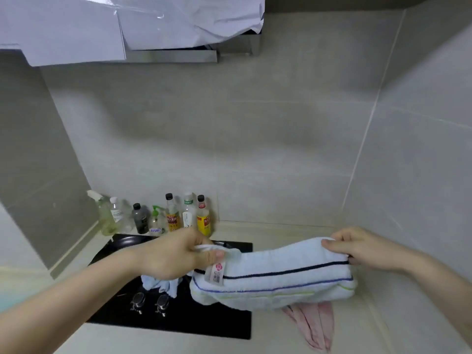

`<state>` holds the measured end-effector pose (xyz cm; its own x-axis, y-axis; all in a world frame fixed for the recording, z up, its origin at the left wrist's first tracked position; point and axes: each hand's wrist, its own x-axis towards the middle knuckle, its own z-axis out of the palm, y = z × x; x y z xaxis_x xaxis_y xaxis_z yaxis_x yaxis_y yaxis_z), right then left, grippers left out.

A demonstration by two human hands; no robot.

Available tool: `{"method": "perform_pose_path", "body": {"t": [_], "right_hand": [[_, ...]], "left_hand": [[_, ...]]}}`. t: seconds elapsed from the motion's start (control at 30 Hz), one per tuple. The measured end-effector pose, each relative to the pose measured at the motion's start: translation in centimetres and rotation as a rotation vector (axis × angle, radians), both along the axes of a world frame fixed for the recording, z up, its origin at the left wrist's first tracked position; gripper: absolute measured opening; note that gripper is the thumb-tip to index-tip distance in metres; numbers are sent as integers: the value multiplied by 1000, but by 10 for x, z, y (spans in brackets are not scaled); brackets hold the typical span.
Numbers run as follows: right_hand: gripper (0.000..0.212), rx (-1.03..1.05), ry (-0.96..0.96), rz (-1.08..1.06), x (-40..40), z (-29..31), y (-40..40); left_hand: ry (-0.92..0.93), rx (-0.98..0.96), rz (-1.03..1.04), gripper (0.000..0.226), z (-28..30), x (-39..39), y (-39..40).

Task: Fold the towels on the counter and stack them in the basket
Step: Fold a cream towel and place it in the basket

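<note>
Towel (275, 274) pinched by both hands | pink cloth (316, 325) half hidden beneath

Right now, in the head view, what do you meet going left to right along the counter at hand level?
Left hand pinching the towel's end → paper tag → light blue striped towel → right hand gripping its other end.

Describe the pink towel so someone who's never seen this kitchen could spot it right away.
Find the black cooktop set in the counter. Just right of its front corner, the pink towel lies crumpled beneath the light blue striped towel held in both hands. It is the only pink cloth there.
</note>
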<state>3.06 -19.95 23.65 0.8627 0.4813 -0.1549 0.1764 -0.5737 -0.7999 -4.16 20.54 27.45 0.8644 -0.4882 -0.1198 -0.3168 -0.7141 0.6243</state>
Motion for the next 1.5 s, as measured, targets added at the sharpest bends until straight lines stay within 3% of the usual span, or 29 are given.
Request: {"method": "perform_pose_path", "body": {"t": [0.1,0.2,0.33,0.47,0.63,0.67,0.7,0.73,0.77,0.93,1.17,1.5], "right_hand": [[41,-19,132,65,-18,-51,8],[56,-51,159,73,-33,-100,18],[65,-54,252,-5,-57,-154,27],[68,77,432,-142,-91,-186,44],[88,75,478,-189,-124,-237,33],[84,77,474,-208,-129,-230,39],[64,62,486,-215,-133,-219,48],[38,39,443,-217,-135,-215,53],[33,26,404,-213,-137,-213,57],[48,-27,245,-328,-123,-233,47],[42,14,102,-332,-62,-214,44],[41,-74,-30,-354,56,-237,28]], "left_hand": [[214,45,-67,65,-47,-18,8],[341,52,-69,66,-90,-32,14],[359,59,-20,64,-137,-47,21],[405,18,22,61,-170,-63,29],[477,85,-3,62,-194,-81,36],[485,93,1,61,-198,-83,37],[484,99,10,60,-202,-85,37],[466,101,18,59,-207,-85,39],[440,100,25,56,-210,-85,40],[315,38,115,52,-224,-75,39],[171,-14,247,56,-219,-20,28],[140,-58,504,49,-225,66,6]]}}
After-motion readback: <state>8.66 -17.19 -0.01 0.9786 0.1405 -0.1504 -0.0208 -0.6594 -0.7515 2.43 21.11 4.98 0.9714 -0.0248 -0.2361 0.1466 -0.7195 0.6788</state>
